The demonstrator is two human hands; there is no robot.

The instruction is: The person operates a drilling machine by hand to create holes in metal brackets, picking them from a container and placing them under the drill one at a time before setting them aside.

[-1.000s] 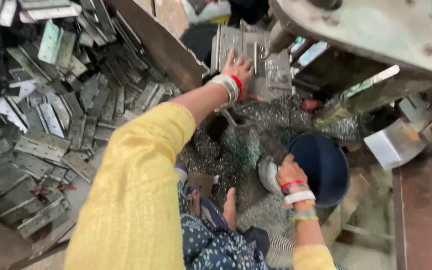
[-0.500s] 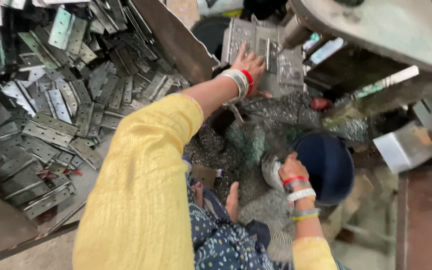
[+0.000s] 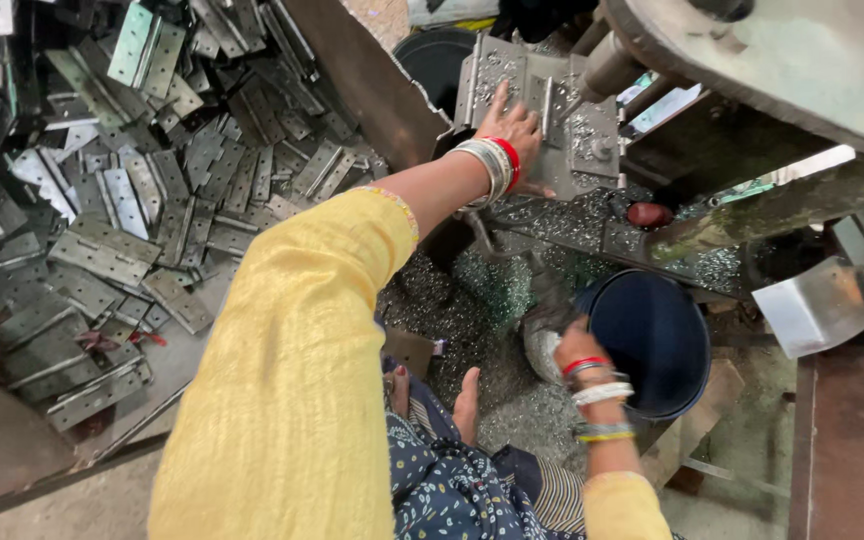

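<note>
On the grey machine bed (image 3: 592, 130) at top centre lies a flat metal plate (image 3: 512, 75), studded w/ small holes and dusted in swarf; the left hand (image 3: 512, 125) rests palm-down on it, fingers spread flat, pressing rather than pinching — nothing is held between them; bangles (image 3: 492, 165), silver w/ one red, ring that wrist, and a yellow sleeve (image 3: 292, 380) runs back toward the camera. Lower right, the right hand (image 3: 567, 350) is at the near-left rim of a dark blue bucket (image 3: 652, 345); it seems closed on a pale scoop-like thing (image 3: 542, 355) just beside the rim, but the hand is blurred and I can't tell the grip for sure; red, white and yellow bangles sit on that wrist too. Betw. the two hands the ground is covered in glittering metal shavings (image 3: 472, 310), which also lie along the machine's lower ledge, near a small dark-red knob (image 3: 649, 214). Bare toes (image 3: 464, 395) and dotted navy cloth (image 3: 442, 480) show at bottom centre. Left of a slanted brown board (image 3: 367, 85) — a big heap of flat grey hinge plates (image 3: 102, 210), well apart from both hands. Far right, a bent shiny sheet-metal chute (image 3: 817, 305) juts from the machine.
</note>
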